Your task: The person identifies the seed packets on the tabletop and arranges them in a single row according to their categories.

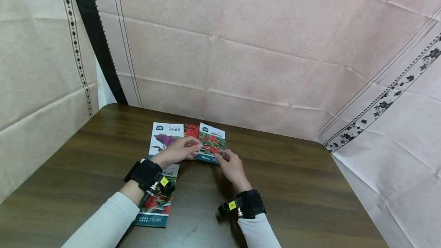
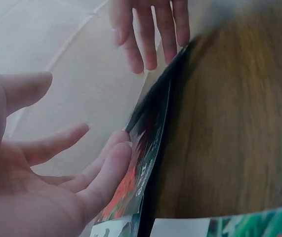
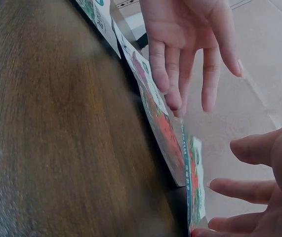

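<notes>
The rightmost card (image 1: 211, 139) points lengthwise away from me, between my relaxed left hand (image 1: 176, 151) and my equally loose right hand (image 1: 232, 166).

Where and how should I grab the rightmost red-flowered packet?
Likely pinch the rightmost packet by its right edge, coming from the right with the right hand: it's thin, that edge faces bare table, and the left hand crowds its left edge.

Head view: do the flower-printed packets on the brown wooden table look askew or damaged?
The white-topped rectangular packet with red flowers, at the right hand, looks askew: its top edge slopes more than that of the white packet with a purple flower. I see no damage.
</notes>
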`<state>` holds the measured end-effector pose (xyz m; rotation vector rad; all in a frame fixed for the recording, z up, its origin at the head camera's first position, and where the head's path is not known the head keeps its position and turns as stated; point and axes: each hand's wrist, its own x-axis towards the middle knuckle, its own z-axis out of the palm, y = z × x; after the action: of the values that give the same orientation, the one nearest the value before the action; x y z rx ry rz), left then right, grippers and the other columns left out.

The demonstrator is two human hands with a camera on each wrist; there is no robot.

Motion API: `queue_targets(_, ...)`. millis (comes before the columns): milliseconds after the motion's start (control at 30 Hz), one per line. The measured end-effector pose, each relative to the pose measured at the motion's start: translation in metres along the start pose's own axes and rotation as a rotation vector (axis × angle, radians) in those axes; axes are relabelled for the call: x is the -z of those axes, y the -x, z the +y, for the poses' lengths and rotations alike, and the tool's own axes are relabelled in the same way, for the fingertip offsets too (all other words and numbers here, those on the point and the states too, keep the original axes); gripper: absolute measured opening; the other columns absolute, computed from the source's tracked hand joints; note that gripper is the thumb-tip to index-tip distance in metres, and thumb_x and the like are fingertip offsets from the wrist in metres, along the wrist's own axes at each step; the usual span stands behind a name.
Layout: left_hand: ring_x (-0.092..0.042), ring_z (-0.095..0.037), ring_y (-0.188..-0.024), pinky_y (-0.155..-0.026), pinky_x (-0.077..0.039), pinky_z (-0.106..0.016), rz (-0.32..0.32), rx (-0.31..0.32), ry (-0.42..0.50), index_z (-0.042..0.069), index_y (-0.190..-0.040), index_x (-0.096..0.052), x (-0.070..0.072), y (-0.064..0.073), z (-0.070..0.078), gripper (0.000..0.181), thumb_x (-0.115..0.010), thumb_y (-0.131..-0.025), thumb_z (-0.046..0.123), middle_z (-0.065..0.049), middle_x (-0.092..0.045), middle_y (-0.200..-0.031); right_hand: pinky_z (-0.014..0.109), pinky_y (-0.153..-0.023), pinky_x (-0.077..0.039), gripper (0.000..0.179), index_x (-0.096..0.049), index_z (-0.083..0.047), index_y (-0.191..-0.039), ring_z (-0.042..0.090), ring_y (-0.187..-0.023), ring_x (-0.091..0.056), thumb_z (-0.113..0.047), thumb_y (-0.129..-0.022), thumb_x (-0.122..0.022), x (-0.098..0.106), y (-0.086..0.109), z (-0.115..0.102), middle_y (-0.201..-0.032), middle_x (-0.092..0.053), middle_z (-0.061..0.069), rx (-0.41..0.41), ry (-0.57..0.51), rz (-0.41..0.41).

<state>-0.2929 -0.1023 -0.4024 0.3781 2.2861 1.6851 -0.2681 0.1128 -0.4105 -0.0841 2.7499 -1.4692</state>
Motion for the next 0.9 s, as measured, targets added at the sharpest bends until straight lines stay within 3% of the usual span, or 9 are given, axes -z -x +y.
queue_targets(133,-0.06,-0.022,-0.101,-0.089,-0.047,-0.04,-0.025,-0.014,0.048,0.008,-0.131,-0.05,0.0006,-0.0007,-0.0013,0.057,-0.054,-0.089,0.046,-0.013,-0.057,-0.12,0.043,-0.086,-0.04,0.039,-0.061,-0.013,-0.121,0.024,-0.103,-0.047,-0.038,-0.092,-0.053,-0.0005,-0.0011,0.0004,-0.124,-0.054,0.01,-0.01,0.01,-0.002)
queue_targets(300,-0.06,-0.024,-0.1,-0.09,-0.046,-0.042,-0.064,-0.042,0.049,0.007,-0.137,-0.045,0.0006,0.0011,-0.0018,0.061,-0.054,-0.09,0.044,-0.015,-0.055,-0.125,0.038,-0.077,-0.038,0.039,-0.062,-0.014,-0.121,0.024,-0.096,-0.046,-0.038,-0.092,-0.052,-0.0005,-0.0005,0.0009,-0.115,-0.055,0.008,-0.012,0.011,-0.014)
queue_targets(433,-0.06,-0.025,-0.1,-0.09,-0.046,-0.044,-0.086,-0.051,0.053,0.008,-0.139,-0.044,-0.0002,0.0021,-0.0011,0.061,-0.055,-0.09,0.043,-0.015,-0.054,-0.126,0.039,-0.078,-0.039,0.038,-0.062,-0.014,-0.12,0.024,-0.096,-0.047,-0.038,-0.092,-0.053,-0.0011,0.0005,0.001,-0.114,-0.056,0.007,-0.01,0.002,-0.014)
queue_targets(667,-0.061,-0.024,-0.095,-0.089,-0.046,-0.046,-0.073,-0.015,0.018,0.008,-0.138,-0.046,-0.003,0.0014,0.0025,0.062,-0.057,-0.088,0.044,-0.011,-0.054,-0.127,0.047,-0.09,-0.043,0.038,-0.062,-0.012,-0.118,0.024,-0.11,-0.052,-0.037,-0.092,-0.054,-0.0024,0.0016,0.0015,-0.122,-0.057,0.01,0.002,-0.042,-0.021)
queue_targets(900,-0.062,-0.025,-0.096,-0.096,-0.038,-0.054,-0.059,0.016,-0.013,0.007,-0.138,-0.046,-0.0035,0.0008,0.0022,0.066,-0.058,-0.087,0.047,-0.013,-0.047,-0.136,0.044,-0.088,-0.044,0.039,-0.062,-0.012,-0.119,0.022,-0.108,-0.054,-0.038,-0.092,-0.053,-0.002,0.0018,0.001,-0.121,-0.058,0.01,-0.013,-0.057,-0.035)
